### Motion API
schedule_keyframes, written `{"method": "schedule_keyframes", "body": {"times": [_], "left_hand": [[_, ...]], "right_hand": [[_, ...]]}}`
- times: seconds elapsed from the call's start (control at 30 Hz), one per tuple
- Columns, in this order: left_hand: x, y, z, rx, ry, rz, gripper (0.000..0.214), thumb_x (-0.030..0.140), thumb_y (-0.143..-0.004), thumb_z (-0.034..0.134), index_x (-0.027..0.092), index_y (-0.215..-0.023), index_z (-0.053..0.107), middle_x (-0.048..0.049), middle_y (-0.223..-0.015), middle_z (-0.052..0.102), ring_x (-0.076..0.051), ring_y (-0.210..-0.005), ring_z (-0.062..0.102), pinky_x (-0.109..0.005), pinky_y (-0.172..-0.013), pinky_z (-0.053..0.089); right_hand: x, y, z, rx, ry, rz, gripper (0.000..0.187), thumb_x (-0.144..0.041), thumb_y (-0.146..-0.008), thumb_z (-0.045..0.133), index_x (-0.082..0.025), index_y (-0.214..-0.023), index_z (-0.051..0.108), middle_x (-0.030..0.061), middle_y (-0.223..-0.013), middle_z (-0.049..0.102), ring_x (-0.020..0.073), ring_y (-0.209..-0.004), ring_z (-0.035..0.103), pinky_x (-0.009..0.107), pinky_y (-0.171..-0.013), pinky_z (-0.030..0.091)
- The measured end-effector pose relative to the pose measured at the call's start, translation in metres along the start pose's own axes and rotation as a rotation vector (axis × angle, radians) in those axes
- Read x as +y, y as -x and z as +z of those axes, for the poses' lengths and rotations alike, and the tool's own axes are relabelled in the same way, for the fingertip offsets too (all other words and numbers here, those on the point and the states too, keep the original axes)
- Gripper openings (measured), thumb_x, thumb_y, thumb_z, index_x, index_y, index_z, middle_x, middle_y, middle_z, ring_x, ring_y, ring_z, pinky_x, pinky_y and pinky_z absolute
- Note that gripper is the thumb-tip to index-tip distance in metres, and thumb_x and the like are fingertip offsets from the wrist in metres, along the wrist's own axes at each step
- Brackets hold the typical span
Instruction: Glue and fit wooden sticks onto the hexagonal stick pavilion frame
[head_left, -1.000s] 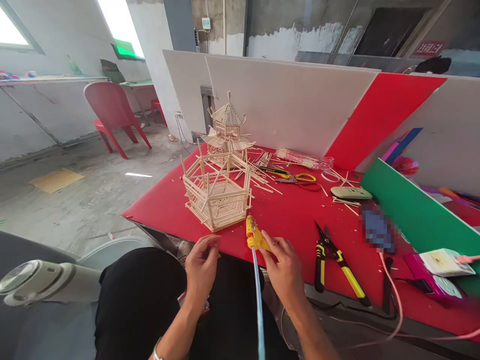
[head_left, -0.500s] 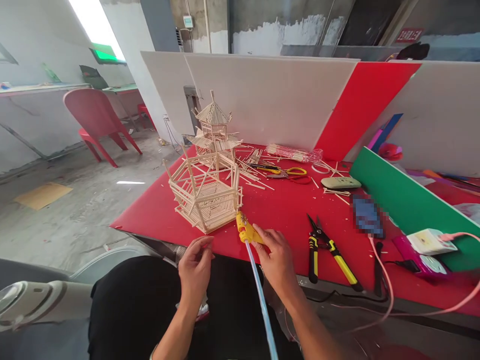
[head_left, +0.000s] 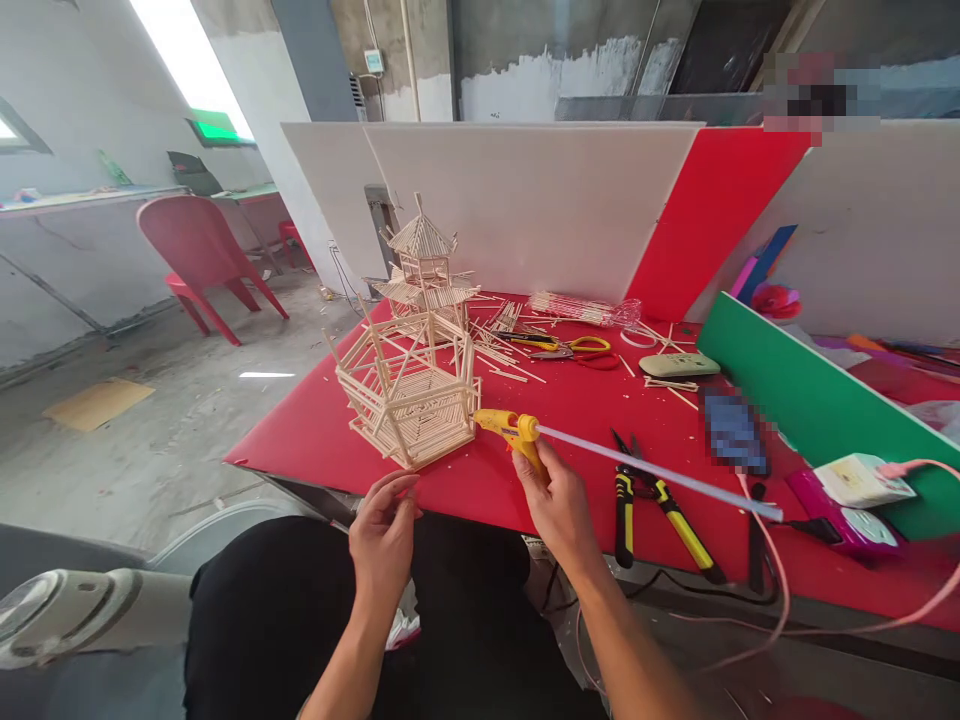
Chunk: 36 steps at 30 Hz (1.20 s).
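My right hand [head_left: 559, 500] is wrapped round the handle of a yellow hot glue gun [head_left: 510, 428]. A long translucent glue stick [head_left: 660, 474] runs out of its back toward the right. The nozzle is by the right side of a six-sided frame of thin wooden sticks [head_left: 405, 410]; I cannot tell whether it touches. My left hand [head_left: 381, 530] is at the table's front edge, just below the frame, thumb and fingertips pinched together. Whatever they hold, if anything, is too small to make out. Behind the frame stands a stick-built pagoda [head_left: 424, 250] with tiered roofs.
On the red table [head_left: 300, 430] lie loose sticks [head_left: 502, 335], yellow-handled scissors [head_left: 589, 347], black-and-yellow cutters [head_left: 667, 510], a blurred phone [head_left: 735, 430] and a magenta power strip [head_left: 855, 530]. A green board [head_left: 825, 400] leans at the right. White panels [head_left: 525, 210] stand behind.
The glue gun has turned in my right hand: its nozzle now points left and the glue stick has swung from hanging down to reaching right. My left hand has shifted slightly left, still pinched.
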<state>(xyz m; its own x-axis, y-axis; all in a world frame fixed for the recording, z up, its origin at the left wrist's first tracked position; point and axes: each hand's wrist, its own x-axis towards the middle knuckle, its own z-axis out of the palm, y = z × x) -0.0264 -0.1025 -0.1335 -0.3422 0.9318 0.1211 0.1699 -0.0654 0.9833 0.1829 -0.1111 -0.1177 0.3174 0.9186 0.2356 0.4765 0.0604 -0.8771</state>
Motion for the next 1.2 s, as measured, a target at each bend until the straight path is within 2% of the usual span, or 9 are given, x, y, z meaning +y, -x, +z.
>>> {"method": "schedule_keyframes", "body": {"times": [0.2, 0.47, 0.6, 0.8, 1.0, 1.2], "left_hand": [[0.000, 0.000, -0.003, 0.004, 0.002, 0.015, 0.018, 0.029, -0.077, 0.068, 0.018, -0.088, 0.078, -0.0075, -0.104, 0.069, -0.015, -0.071, 0.065, -0.025, -0.060, 0.056], [-0.009, -0.001, -0.009, 0.013, 0.013, 0.022, 0.020, 0.033, -0.079, 0.067, 0.019, -0.089, 0.078, -0.0076, -0.103, 0.070, -0.016, -0.072, 0.065, -0.025, -0.058, 0.056], [-0.010, -0.002, -0.011, 0.016, 0.013, 0.037, 0.019, 0.030, -0.080, 0.066, 0.019, -0.089, 0.077, -0.0073, -0.101, 0.070, -0.014, -0.068, 0.064, -0.024, -0.057, 0.055], [-0.009, -0.001, -0.011, 0.014, 0.012, 0.043, 0.018, 0.029, -0.080, 0.065, 0.019, -0.089, 0.077, -0.0062, -0.099, 0.070, -0.014, -0.067, 0.064, -0.024, -0.057, 0.055], [-0.009, -0.001, -0.012, 0.020, 0.003, 0.043, 0.019, 0.031, -0.081, 0.065, 0.019, -0.089, 0.078, -0.0068, -0.101, 0.071, -0.015, -0.069, 0.065, -0.025, -0.058, 0.055], [-0.008, -0.001, -0.010, 0.025, 0.021, 0.034, 0.018, 0.030, -0.079, 0.067, 0.019, -0.089, 0.077, -0.0068, -0.099, 0.072, -0.015, -0.067, 0.065, -0.025, -0.058, 0.055]], "right_hand": [[-0.013, -0.015, -0.009, 0.084, 0.251, -0.040, 0.055, -0.055, -0.097, 0.046, -0.019, -0.134, 0.063, 0.0137, -0.121, 0.073, 0.0307, -0.106, 0.070, 0.038, -0.084, 0.055], [-0.029, -0.030, -0.018, 0.039, 0.409, -0.113, 0.052, -0.054, -0.098, 0.045, -0.022, -0.136, 0.063, 0.0118, -0.114, 0.076, 0.0302, -0.096, 0.073, 0.034, -0.072, 0.053], [-0.027, -0.027, -0.018, 0.043, 0.362, -0.118, 0.053, -0.055, -0.097, 0.045, -0.023, -0.135, 0.063, 0.0118, -0.119, 0.074, 0.0300, -0.100, 0.073, 0.034, -0.075, 0.054], [-0.023, -0.027, -0.011, -0.035, 0.331, -0.076, 0.051, -0.055, -0.096, 0.048, -0.025, -0.133, 0.065, 0.0110, -0.121, 0.073, 0.0324, -0.104, 0.071, 0.038, -0.079, 0.054], [-0.018, -0.027, -0.012, -0.060, 0.125, 0.016, 0.057, -0.060, -0.093, 0.051, -0.024, -0.136, 0.063, 0.0110, -0.126, 0.071, 0.0326, -0.112, 0.068, 0.041, -0.090, 0.053], [-0.002, -0.016, -0.019, -0.054, -0.008, 0.114, 0.063, -0.067, -0.089, 0.052, -0.022, -0.131, 0.066, 0.0130, -0.118, 0.074, 0.0323, -0.099, 0.072, 0.037, -0.074, 0.056]]}}
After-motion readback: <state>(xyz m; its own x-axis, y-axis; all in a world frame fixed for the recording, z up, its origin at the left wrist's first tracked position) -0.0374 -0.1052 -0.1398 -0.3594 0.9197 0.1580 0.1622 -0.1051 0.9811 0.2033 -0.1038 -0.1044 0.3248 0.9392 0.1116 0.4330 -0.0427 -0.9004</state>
